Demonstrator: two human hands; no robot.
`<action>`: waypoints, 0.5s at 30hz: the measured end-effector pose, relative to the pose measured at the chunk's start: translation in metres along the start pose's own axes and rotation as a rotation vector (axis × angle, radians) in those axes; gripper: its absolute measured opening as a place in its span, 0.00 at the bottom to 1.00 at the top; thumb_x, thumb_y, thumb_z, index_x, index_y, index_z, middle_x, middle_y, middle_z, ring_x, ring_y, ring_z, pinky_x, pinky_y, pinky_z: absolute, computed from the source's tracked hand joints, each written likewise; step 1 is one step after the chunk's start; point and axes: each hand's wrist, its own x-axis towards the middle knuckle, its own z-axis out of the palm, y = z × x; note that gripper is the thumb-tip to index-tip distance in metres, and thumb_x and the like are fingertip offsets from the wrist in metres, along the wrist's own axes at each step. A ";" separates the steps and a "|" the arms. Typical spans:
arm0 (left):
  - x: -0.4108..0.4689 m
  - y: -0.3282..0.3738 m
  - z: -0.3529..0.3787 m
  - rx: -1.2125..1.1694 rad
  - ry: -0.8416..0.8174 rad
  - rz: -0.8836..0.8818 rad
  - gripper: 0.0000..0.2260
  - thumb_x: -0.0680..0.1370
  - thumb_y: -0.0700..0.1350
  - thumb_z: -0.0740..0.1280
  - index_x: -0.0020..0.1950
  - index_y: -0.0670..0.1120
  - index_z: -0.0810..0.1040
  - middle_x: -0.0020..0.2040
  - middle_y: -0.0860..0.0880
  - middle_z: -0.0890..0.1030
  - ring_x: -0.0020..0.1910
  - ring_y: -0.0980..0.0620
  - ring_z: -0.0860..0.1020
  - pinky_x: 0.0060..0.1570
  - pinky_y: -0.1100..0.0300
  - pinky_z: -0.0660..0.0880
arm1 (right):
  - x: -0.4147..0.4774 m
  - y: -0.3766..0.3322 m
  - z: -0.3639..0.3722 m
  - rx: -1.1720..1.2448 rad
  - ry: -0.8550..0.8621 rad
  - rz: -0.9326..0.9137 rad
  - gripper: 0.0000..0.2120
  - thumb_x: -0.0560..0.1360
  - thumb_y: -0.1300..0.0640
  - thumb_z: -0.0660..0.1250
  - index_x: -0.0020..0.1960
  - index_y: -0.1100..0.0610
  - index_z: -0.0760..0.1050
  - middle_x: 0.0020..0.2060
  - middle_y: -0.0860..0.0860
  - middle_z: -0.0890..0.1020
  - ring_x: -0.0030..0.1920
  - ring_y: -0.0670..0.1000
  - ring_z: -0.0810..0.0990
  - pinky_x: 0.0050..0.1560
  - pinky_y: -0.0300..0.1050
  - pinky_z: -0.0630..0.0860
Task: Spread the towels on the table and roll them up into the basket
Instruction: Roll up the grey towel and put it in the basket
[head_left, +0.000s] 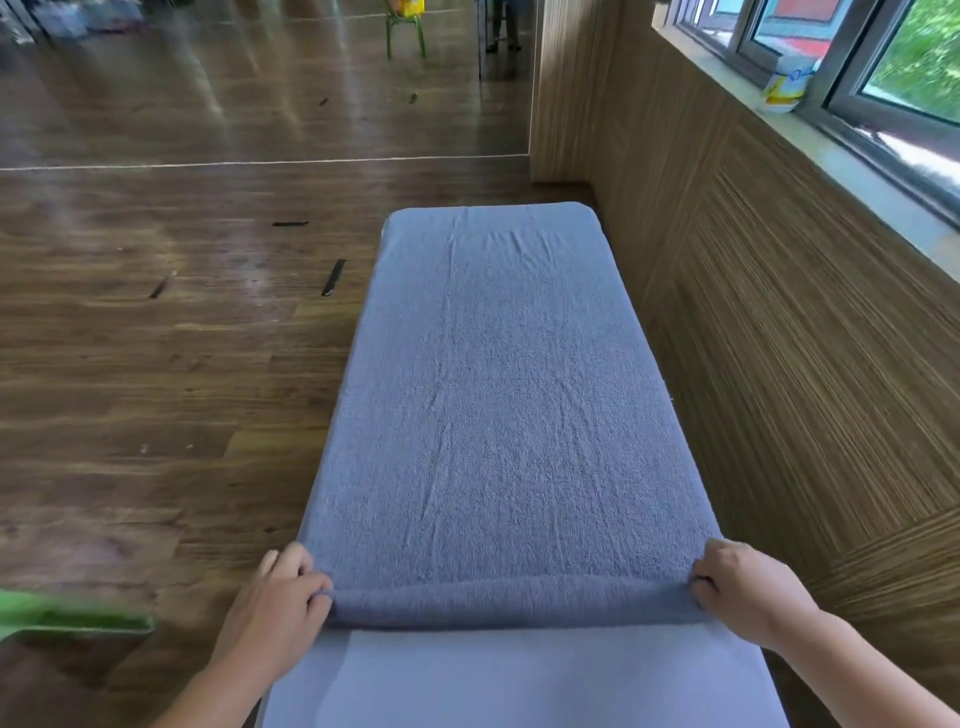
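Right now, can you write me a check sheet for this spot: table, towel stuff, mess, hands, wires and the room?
Surface: pale table, bare near the person, towel over the rest.
Job's things: blue-grey towel spread flat, near edge rolled; basket not in view.
Clutter: blurred green object at the left edge.
Grippers: left hand and right hand each grip an end of the roll.
Cables: nothing seen.
Surroundings: wood floor, panelled wall, window, container on sill.

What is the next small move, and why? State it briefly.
Probably roll the towel one more turn away from the body, both hands together: the left hand and right hand grip the ends of a thin first roll, while the rest lies flat along the table.
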 end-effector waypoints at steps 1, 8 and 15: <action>0.004 0.001 0.001 -0.023 0.006 -0.033 0.08 0.71 0.53 0.59 0.36 0.54 0.75 0.41 0.57 0.63 0.40 0.53 0.65 0.34 0.55 0.71 | 0.003 -0.002 -0.002 0.031 0.007 0.033 0.12 0.75 0.47 0.58 0.33 0.44 0.69 0.39 0.43 0.70 0.41 0.43 0.72 0.36 0.41 0.70; 0.006 0.008 0.008 -0.152 -0.031 -0.115 0.20 0.69 0.37 0.70 0.53 0.58 0.74 0.52 0.61 0.70 0.48 0.51 0.73 0.45 0.51 0.77 | 0.001 0.003 0.017 0.097 0.281 -0.006 0.12 0.65 0.61 0.75 0.43 0.47 0.79 0.38 0.45 0.75 0.35 0.51 0.74 0.36 0.48 0.74; 0.004 0.005 0.002 -0.061 -0.069 -0.075 0.17 0.65 0.42 0.75 0.47 0.58 0.76 0.49 0.63 0.75 0.46 0.53 0.70 0.39 0.56 0.74 | -0.003 0.008 0.020 -0.008 0.230 -0.068 0.16 0.55 0.60 0.78 0.39 0.48 0.79 0.34 0.42 0.78 0.37 0.52 0.75 0.34 0.46 0.74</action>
